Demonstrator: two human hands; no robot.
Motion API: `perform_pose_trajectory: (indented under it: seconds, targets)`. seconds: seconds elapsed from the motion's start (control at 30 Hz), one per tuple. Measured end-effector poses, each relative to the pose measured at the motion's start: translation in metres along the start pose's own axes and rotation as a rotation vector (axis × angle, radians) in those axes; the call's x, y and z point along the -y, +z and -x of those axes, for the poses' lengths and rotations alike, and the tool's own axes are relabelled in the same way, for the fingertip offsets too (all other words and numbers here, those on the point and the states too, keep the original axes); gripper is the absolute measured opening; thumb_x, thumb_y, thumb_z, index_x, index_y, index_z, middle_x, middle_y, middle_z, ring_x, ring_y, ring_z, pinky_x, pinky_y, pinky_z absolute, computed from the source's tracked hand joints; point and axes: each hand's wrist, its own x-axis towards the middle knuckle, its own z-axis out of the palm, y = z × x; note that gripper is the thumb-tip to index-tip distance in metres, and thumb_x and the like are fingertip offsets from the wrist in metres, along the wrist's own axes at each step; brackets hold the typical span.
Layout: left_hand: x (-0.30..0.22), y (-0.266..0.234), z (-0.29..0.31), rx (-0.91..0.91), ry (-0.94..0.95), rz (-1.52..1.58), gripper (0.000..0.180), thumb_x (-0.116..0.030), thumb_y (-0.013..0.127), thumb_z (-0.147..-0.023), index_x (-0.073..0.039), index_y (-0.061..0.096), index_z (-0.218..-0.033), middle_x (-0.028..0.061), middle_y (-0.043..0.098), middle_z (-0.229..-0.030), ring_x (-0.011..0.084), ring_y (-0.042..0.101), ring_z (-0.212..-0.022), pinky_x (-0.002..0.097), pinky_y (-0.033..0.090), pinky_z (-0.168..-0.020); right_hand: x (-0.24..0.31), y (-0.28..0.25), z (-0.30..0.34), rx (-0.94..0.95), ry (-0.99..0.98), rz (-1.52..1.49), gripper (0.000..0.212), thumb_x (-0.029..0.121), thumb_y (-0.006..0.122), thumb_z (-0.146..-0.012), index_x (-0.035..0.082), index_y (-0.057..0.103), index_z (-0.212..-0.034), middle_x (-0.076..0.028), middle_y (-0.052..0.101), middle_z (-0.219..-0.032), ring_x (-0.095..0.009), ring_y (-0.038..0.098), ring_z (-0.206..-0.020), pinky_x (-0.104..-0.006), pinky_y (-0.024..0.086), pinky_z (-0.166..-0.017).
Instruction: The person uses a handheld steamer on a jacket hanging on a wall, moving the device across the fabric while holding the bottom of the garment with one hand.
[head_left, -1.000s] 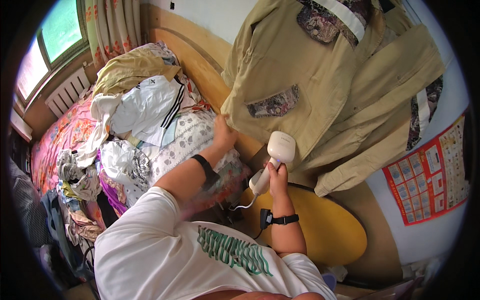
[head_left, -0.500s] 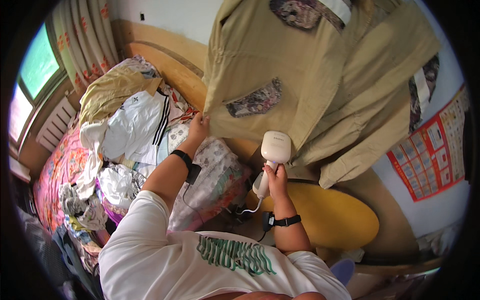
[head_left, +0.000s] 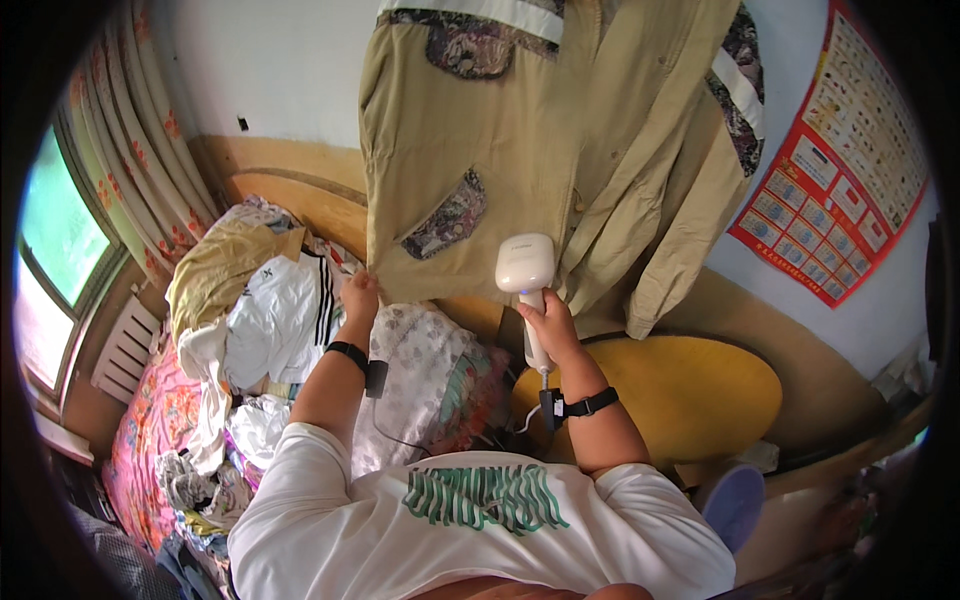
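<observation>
A khaki jacket [head_left: 520, 140] with camouflage-patterned pocket flaps and white bands hangs in front of me. My left hand [head_left: 359, 295] pinches its lower left corner and holds the hem out to the side. In my right hand [head_left: 548, 322] is a white handheld garment steamer [head_left: 525, 262], gripped by its handle. The broad head of the steamer stands upright over the jacket's lower front edge, beside the opening. Whether it touches the cloth I cannot tell. A cord runs down from the handle.
On the left, a bed carries heaped clothes, among them a white garment with black stripes [head_left: 278, 310]. A patterned cloth bundle [head_left: 425, 370] lies below the jacket. To the right are a yellow oval board [head_left: 690, 400], a purple-blue stool [head_left: 735, 505] and a red wall poster [head_left: 825, 190].
The view has tilted up and turned, so the jacket shows more of its upper part. Both hands keep their hold; the steamer stays near the jacket's lower front edge.
</observation>
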Motion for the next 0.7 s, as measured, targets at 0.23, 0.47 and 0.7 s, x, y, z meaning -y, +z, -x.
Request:
perform_pose_trajectory:
  seconds: [0.23,0.47,0.7]
  targets:
    - [-0.067,-0.015,-0.003,-0.052,-0.196,0.22,0.031,-0.013,0.064,-0.084,-0.002,0.055,-0.111,0.0104,0.061,-0.079,0.0208,0.059,-0.07,0.0331,0.047,-0.066,0.016,-0.005,-0.003,0.039,-0.065,0.027,0.032,0.017,0.067,-0.082,-0.001,0.058,-0.107,-0.016,0.066,-0.094,-0.029,0.063,-0.085,-0.0368,0.048,-0.076]
    - [-0.144,-0.019,-0.019,0.014,0.108,0.624,0.025,-0.005,0.059,-0.086,0.0,0.052,-0.11,0.0016,0.053,-0.072,0.012,0.051,-0.063,0.0262,0.044,-0.06,0.039,-0.023,-0.021,0.074,-0.093,0.04,0.037,0.017,0.068,-0.081,-0.002,0.057,-0.111,-0.018,0.066,-0.095,-0.03,0.064,-0.087,-0.0364,0.048,-0.077]
    - [-0.278,-0.047,-0.02,0.193,0.346,0.566,0.017,-0.006,0.059,-0.089,0.0,0.057,-0.104,0.0016,0.058,-0.084,0.0083,0.055,-0.078,0.0225,0.045,-0.069,0.003,-0.044,-0.027,0.207,-0.015,-0.242,0.038,0.013,0.068,-0.078,-0.002,0.059,-0.112,-0.011,0.066,-0.099,-0.017,0.061,-0.089,-0.0308,0.047,-0.08]
